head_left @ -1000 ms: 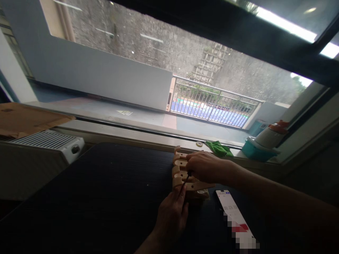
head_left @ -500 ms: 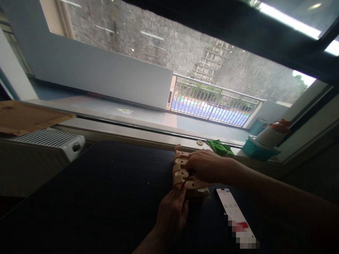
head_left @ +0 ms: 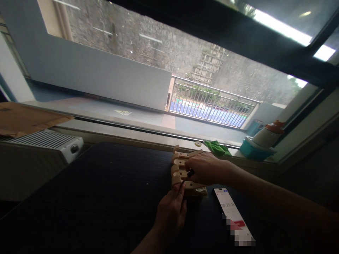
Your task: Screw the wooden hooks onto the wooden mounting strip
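Observation:
Several pale wooden brackets (head_left: 181,154), each with a rounded notch and a small hole, lie side by side at the dark table's far edge. My right hand (head_left: 202,167) is closed round the dark handle of a screwdriver (head_left: 190,173). Its thin shaft slants down and left to the nearest wooden bracket (head_left: 194,185). There, my left hand (head_left: 171,208) has its fingers pressed together at the notched end, around the tool's tip. The tip itself is hidden by those fingers. A clear plastic wrapping (head_left: 200,192) shows beneath the nearest bracket.
A phone (head_left: 230,208) showing a running timer lies right of the brackets. On the sill are a tape roll (head_left: 198,143), a green cloth (head_left: 217,148) and a teal box (head_left: 254,150) with a white bottle (head_left: 270,134). A radiator (head_left: 53,143) bearing brown cardboard (head_left: 31,118) stands left.
The view has shifted slightly, so things on the right sit a little further left. Both hands keep nearly the same hold, and the phone's timer has advanced.

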Demonstrator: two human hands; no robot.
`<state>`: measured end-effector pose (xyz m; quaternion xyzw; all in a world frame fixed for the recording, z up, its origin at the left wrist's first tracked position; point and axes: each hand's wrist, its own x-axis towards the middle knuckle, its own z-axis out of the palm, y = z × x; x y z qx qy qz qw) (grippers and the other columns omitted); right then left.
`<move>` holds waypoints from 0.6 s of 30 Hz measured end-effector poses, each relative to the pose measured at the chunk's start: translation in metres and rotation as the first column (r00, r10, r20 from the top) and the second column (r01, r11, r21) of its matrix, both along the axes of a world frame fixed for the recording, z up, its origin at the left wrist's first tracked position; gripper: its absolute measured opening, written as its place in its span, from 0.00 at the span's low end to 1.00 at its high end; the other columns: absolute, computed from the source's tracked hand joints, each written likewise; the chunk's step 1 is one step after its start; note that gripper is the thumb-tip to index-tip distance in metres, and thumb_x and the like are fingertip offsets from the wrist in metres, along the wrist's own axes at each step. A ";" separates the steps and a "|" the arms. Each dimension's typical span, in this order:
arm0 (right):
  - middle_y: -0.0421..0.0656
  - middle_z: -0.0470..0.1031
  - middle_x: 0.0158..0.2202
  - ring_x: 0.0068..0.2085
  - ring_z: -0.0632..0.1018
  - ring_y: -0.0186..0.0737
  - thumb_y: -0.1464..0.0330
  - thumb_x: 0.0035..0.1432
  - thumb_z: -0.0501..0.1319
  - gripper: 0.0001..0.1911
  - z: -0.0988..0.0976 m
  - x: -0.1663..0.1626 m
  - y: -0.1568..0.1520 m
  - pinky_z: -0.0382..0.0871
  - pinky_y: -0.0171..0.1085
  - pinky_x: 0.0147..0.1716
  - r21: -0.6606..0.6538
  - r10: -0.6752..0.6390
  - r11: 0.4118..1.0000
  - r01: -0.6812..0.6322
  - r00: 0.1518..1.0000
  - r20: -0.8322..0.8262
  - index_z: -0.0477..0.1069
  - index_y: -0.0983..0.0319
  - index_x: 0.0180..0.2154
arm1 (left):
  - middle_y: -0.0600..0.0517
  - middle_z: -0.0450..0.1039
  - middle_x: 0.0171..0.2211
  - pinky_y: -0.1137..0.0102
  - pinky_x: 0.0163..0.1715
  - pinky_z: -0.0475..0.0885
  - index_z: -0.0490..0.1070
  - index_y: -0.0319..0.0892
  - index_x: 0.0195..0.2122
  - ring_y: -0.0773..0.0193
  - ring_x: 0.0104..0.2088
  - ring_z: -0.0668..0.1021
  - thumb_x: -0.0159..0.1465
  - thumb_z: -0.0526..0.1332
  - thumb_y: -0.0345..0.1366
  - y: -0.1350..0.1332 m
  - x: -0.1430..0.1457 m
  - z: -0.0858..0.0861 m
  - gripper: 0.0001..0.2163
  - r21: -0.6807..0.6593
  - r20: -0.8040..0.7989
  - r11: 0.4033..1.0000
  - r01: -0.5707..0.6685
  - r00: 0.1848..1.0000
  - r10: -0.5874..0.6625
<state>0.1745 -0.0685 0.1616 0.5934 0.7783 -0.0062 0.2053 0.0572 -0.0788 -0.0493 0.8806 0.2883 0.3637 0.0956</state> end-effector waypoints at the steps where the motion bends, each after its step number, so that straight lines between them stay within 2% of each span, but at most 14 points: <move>1: 0.43 0.75 0.34 0.36 0.74 0.41 0.70 0.51 0.60 0.05 0.002 -0.002 -0.001 0.60 0.36 0.32 -0.010 0.029 1.000 -0.029 0.999 0.014 0.73 0.60 0.33 | 0.41 0.67 0.55 0.61 0.49 0.73 0.56 0.35 0.60 0.54 0.51 0.73 0.62 0.52 0.29 0.000 0.000 0.000 0.23 0.005 0.007 1.000 -0.002 1.000 0.002; 6: 0.44 0.75 0.34 0.34 0.74 0.38 0.75 0.53 0.57 0.06 0.005 -0.011 0.002 0.60 0.35 0.31 -0.017 0.066 0.998 -0.066 0.998 0.015 0.73 0.63 0.32 | 0.41 0.67 0.55 0.61 0.49 0.72 0.56 0.35 0.60 0.55 0.51 0.73 0.62 0.52 0.29 0.000 0.000 0.000 0.23 0.010 0.014 1.000 -0.007 1.000 0.007; 9: 0.44 0.75 0.32 0.33 0.73 0.37 0.73 0.55 0.56 0.07 -0.002 -0.009 0.005 0.60 0.35 0.32 0.000 0.051 0.999 -0.051 0.998 -0.042 0.73 0.64 0.30 | 0.41 0.67 0.54 0.61 0.49 0.73 0.57 0.35 0.59 0.54 0.51 0.73 0.62 0.52 0.29 -0.001 0.000 0.001 0.23 -0.002 -0.008 1.000 -0.013 1.000 0.013; 13: 0.46 0.75 0.31 0.34 0.74 0.40 0.69 0.57 0.54 0.10 -0.010 -0.003 0.004 0.60 0.36 0.33 0.063 -0.035 0.997 0.038 0.999 -0.035 0.73 0.64 0.30 | 0.41 0.67 0.54 0.60 0.48 0.73 0.56 0.35 0.60 0.54 0.50 0.74 0.62 0.52 0.30 -0.003 -0.001 0.002 0.23 -0.017 -0.014 1.000 -0.013 1.000 0.013; 16: 0.46 0.75 0.32 0.34 0.74 0.41 0.67 0.56 0.54 0.10 -0.008 -0.002 0.001 0.61 0.37 0.33 0.073 -0.063 0.995 0.065 0.998 -0.027 0.73 0.64 0.31 | 0.42 0.67 0.54 0.61 0.48 0.73 0.55 0.36 0.60 0.54 0.50 0.74 0.62 0.52 0.29 -0.003 -0.001 0.003 0.24 -0.015 0.014 1.000 -0.003 1.000 0.003; 18: 0.44 0.75 0.33 0.35 0.74 0.41 0.68 0.54 0.57 0.07 -0.003 -0.004 -0.001 0.61 0.37 0.33 0.043 -0.021 0.999 0.021 1.000 -0.008 0.73 0.62 0.31 | 0.42 0.67 0.54 0.61 0.48 0.73 0.55 0.37 0.60 0.54 0.51 0.74 0.62 0.52 0.28 -0.002 -0.001 0.004 0.24 -0.011 0.037 1.000 -0.003 0.999 0.003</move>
